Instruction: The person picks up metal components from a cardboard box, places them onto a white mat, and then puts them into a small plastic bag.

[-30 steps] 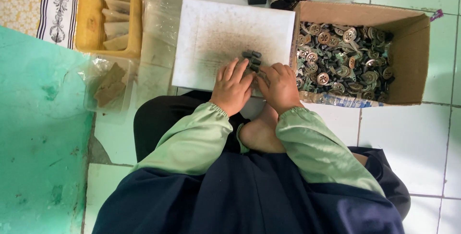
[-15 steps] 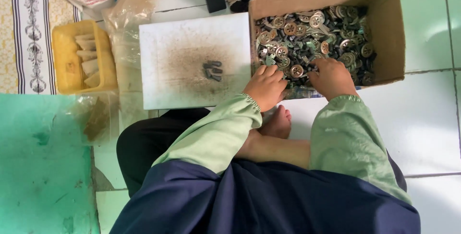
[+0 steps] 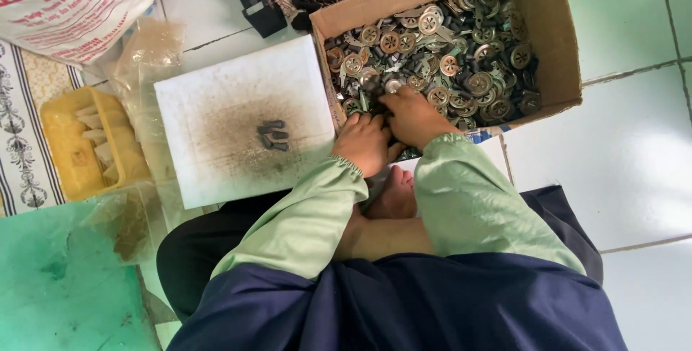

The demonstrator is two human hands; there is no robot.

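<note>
Pale tiled floor (image 3: 634, 156); brown cardboard box (image 3: 559, 48) of round spoked metal discs (image 3: 447, 65), likely small, stiff, light; best pinched by rims. Left hand (image 3: 365, 143) and right hand (image 3: 411, 114) buried among them, grip impossible to tell.

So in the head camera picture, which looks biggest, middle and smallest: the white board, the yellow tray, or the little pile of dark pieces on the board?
1. White board, biggest.
2. Yellow tray, about a third of the board's area.
3. Pile of dark pieces, far smallest.

All lie at about floor level, so nearness hardly changes it.
</note>
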